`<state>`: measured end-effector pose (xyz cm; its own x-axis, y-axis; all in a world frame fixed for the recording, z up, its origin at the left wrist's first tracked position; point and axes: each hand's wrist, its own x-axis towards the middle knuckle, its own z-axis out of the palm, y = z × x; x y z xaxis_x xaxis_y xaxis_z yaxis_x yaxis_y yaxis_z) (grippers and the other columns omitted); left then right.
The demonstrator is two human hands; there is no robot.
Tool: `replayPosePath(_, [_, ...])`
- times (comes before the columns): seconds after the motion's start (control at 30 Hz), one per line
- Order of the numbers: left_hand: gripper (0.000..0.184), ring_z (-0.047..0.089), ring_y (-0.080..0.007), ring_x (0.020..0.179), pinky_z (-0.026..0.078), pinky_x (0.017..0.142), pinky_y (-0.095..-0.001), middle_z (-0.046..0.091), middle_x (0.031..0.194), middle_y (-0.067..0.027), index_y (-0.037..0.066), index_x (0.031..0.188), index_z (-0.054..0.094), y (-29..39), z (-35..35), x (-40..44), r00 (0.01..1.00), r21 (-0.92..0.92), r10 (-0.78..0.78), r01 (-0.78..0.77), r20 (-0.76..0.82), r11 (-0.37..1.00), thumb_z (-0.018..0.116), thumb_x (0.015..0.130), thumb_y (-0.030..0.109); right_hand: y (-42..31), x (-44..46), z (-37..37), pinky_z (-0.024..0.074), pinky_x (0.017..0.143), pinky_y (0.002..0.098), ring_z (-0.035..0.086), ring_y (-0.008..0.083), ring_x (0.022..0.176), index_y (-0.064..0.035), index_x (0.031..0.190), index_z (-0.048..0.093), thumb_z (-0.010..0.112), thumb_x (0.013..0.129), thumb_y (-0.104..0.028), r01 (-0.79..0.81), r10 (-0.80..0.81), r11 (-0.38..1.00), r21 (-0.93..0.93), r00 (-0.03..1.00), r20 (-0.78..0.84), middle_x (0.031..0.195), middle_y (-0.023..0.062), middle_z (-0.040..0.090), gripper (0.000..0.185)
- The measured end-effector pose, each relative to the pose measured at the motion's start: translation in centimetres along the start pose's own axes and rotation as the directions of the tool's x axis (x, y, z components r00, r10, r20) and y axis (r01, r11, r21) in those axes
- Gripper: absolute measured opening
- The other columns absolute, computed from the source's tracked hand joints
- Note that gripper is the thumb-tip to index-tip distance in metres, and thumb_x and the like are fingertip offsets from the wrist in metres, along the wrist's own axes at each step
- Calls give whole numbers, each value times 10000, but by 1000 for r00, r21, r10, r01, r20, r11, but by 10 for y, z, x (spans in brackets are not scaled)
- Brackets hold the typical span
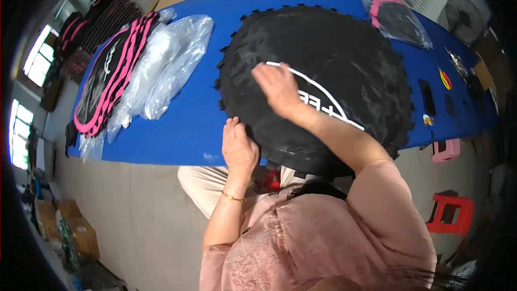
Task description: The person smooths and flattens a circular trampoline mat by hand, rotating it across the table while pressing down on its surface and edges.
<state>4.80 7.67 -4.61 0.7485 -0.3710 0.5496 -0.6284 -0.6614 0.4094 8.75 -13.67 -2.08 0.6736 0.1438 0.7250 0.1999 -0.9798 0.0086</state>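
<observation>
A large round black trampoline mat [328,37] lies flat on the blue table, with short tabs around its rim and a white curved line and lettering on it. My right hand [279,90] rests palm down on the mat, fingers stretched out, covering part of the white print. At the mat's near left edge, my left hand [238,148] lies with its fingers extended and close together. Its thumb side meets the rim. Neither hand shows anything held between the fingers.
On the blue table [188,97], a stack of pink-edged black mats [110,75] and clear plastic bags [167,67] lie left. A bagged pink-and-black piece [398,19] and small tools sit right. A red stool [451,213] stands on the floor at right.
</observation>
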Motion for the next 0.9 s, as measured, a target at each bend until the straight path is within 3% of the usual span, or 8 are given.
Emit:
replayPosePath(0.07, [305,575,-444,1299,413,1170,-518,647,1312,-265,-31,1108,629,0,0,-1,1000,-5,-1,1,-2,1000,558,811,-43,-23,-1,-1,408,1078,502,592,273,1216,-31,1334,596,590,854,-107,72,-75,988,140,997,16,1335,121,622,486])
replayPosePath(0.13, [278,572,-445,1303,412,1167,-518,646,1323,-259,-26,1107,634,0,-1,-1,1000,3,1,-1,10,1000,559,839,-39,-36,-7,6,373,1145,512,585,276,1276,-51,1386,594,595,887,-124,190,-188,971,145,982,-32,1410,127,607,504])
replayPosePath(0.27, [253,565,-439,1314,417,1160,-516,642,1338,-256,-36,1117,631,-2,-1,-2,1000,-9,-3,4,28,1000,554,875,-37,-16,-9,10,366,1158,516,587,280,1279,-67,1400,591,602,903,-112,146,-146,981,129,989,-8,1410,128,612,500])
replayPosePath(0.4, [281,562,-444,1313,428,1147,-506,646,1335,-246,-27,1118,633,-1,-2,-2,1000,-20,7,-8,-8,1000,548,852,-61,49,-11,-8,394,1105,485,608,250,1225,-86,1340,625,638,905,-141,4,-5,999,-53,1000,-19,1363,89,638,439])
replayPosePath(0.47, [286,566,-449,1307,433,1142,-510,647,1332,-249,-25,1114,634,-5,1,-4,1000,-25,18,-19,-19,1000,551,844,-67,97,-29,-12,396,1100,482,616,246,1214,-95,1315,633,642,923,-151,-28,23,972,-233,999,-22,1346,85,649,396])
replayPosePath(0.57, [293,566,-454,1306,434,1141,-513,651,1325,-252,-25,1113,633,-4,1,-3,1000,-42,11,-12,-21,999,547,837,-74,155,-64,-51,405,1081,481,626,247,1212,-108,1284,636,657,926,-151,-183,186,937,-299,982,-18,1322,86,667,362])
replayPosePath(0.73, [304,558,-453,1322,423,1155,-517,649,1330,-255,-26,1108,633,-2,-2,-2,1000,-57,-22,23,14,998,535,826,-82,246,-146,-132,401,1081,493,607,274,1260,-105,1315,617,616,974,-150,-340,392,751,-566,919,-33,1332,113,671,344])
replayPosePath(0.9, [303,546,-453,1338,414,1166,-516,643,1347,-254,-31,1104,637,-1,-3,-2,999,-28,3,-2,32,1000,539,820,-77,274,-182,-173,371,1131,507,575,269,1308,-98,1403,575,524,1050,-211,-520,644,506,-688,759,-100,1406,119,630,374])
